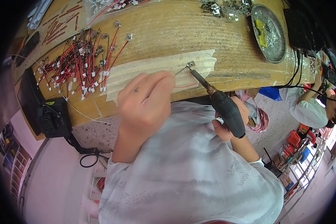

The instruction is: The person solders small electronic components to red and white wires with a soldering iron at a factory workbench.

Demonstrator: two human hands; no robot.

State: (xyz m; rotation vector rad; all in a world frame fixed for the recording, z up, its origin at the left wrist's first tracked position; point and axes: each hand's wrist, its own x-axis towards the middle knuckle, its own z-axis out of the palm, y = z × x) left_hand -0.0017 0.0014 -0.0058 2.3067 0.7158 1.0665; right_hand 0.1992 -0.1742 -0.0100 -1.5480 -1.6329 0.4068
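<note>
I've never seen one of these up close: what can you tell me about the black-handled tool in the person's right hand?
The soldering iron has a thick black grip, a brownish worn collar and a thin dark metal shaft. The right hand wraps the grip from below, holding it slanted up and left. Its tip meets a small metal tab with a red wire, lying on pale tape strips on the wooden bench.

Worn wooden workbench [227,63] over pale floor [56,179]

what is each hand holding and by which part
The right hand holds a soldering iron by its black handle, tip at a small metal tab. The left hand presses a red wire onto the tape; its grip is hidden.
</note>
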